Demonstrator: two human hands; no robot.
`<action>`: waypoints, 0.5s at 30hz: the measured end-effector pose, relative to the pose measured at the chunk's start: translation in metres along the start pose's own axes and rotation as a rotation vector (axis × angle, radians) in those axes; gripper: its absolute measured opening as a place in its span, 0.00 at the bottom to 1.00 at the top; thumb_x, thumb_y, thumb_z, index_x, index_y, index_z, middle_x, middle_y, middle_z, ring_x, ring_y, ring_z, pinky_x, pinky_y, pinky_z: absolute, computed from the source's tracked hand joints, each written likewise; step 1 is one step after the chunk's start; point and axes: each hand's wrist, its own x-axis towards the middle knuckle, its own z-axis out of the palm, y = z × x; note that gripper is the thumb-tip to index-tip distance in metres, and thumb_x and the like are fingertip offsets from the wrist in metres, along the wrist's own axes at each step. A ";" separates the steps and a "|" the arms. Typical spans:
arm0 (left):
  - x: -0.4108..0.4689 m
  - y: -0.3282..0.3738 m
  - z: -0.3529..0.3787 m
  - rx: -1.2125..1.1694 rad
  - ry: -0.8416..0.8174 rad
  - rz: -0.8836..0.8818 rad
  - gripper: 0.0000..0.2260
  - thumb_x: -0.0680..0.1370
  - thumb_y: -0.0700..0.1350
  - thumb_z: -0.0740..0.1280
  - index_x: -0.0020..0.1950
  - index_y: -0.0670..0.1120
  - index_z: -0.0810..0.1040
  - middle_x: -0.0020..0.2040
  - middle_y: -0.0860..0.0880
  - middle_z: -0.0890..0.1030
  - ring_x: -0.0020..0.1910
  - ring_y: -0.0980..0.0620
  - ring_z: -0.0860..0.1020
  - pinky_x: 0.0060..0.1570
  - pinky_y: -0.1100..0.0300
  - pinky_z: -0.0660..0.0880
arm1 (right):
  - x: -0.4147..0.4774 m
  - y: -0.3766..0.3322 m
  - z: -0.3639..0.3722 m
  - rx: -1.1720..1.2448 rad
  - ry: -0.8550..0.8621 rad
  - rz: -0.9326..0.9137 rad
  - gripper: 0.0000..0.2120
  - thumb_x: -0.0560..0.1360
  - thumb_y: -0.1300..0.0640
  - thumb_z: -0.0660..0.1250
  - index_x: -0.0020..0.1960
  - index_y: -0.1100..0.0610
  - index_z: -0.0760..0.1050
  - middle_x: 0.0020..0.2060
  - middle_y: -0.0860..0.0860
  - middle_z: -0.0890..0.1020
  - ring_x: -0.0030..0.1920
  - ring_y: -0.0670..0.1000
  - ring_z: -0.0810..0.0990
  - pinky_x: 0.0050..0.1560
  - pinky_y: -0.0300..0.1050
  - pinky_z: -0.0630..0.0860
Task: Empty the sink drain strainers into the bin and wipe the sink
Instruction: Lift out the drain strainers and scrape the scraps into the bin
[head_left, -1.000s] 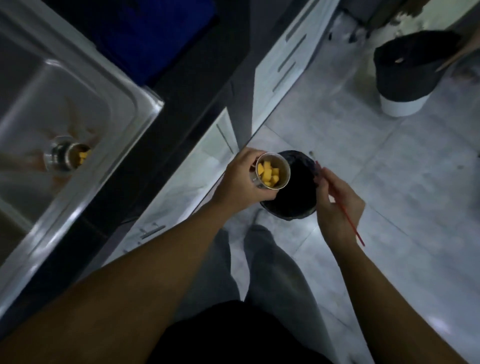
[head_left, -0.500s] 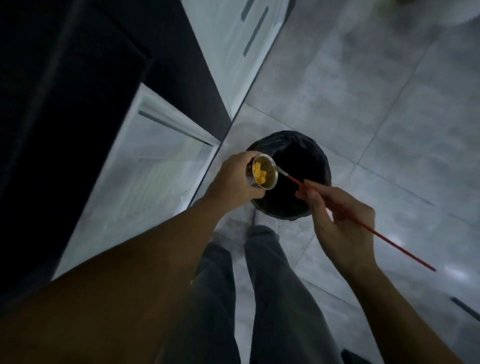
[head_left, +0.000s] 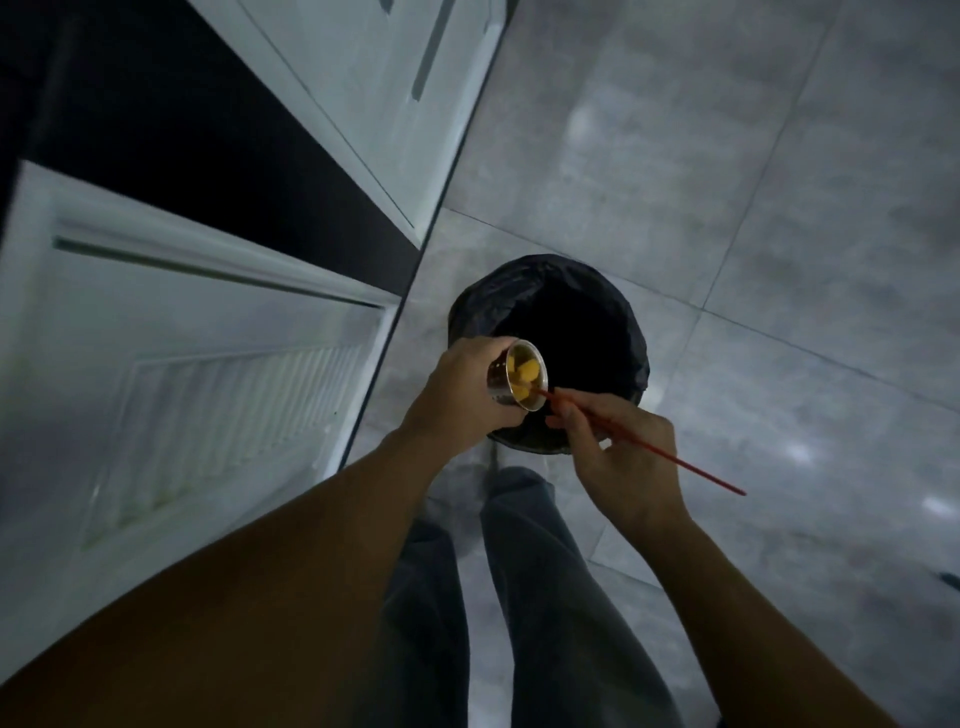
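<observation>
While the scene is dim and the edges are smeared, the main things can be made out. A small metal strainer (head_left: 511, 382) is gripped in the left hand (head_left: 457, 397), whose fingers are wrapped round its perforated side wall. It is tilted so that its open mouth is turned toward the right hand and over the bin (head_left: 550, 348). Yellow food pieces (head_left: 524, 371) are seen lying inside the strainer, against its lower rim.

A thin red stick (head_left: 649, 447) is pinched between the thumb and the curled fingers of the right hand (head_left: 618, 457). Its near tip is set at the strainer's lower rim, touching or almost touching the yellow pieces; its far end is pointed away to the right, past the hand.

The bin, lined with a black bag, is stood on the grey tiled floor (head_left: 753, 208), directly below and beyond both hands. Its inside is too dark for any contents to be told.

White cabinet doors (head_left: 182, 389) are seen to the left of the bin, with a dark band between two of them. Grey trouser legs (head_left: 540, 597) are visible below the forearms, close to the near side of the bin.
</observation>
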 end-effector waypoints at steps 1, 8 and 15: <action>0.001 0.001 0.001 0.002 -0.002 -0.009 0.34 0.66 0.50 0.81 0.70 0.52 0.74 0.64 0.49 0.77 0.64 0.50 0.75 0.63 0.48 0.77 | 0.000 0.003 -0.003 -0.002 0.010 0.007 0.09 0.79 0.60 0.69 0.58 0.55 0.83 0.50 0.50 0.87 0.48 0.42 0.85 0.54 0.34 0.81; 0.011 0.006 0.006 0.069 -0.013 -0.054 0.34 0.66 0.48 0.81 0.70 0.50 0.74 0.63 0.47 0.77 0.64 0.49 0.74 0.63 0.49 0.77 | -0.003 0.015 -0.016 0.078 0.033 0.008 0.11 0.78 0.62 0.69 0.57 0.55 0.84 0.48 0.48 0.86 0.48 0.43 0.84 0.49 0.22 0.73; 0.019 0.013 0.014 0.128 -0.045 -0.056 0.33 0.65 0.47 0.82 0.68 0.49 0.75 0.64 0.49 0.75 0.64 0.49 0.73 0.63 0.50 0.76 | 0.010 0.020 -0.002 0.163 -0.083 0.089 0.13 0.81 0.63 0.62 0.57 0.55 0.83 0.49 0.50 0.84 0.48 0.46 0.84 0.54 0.43 0.83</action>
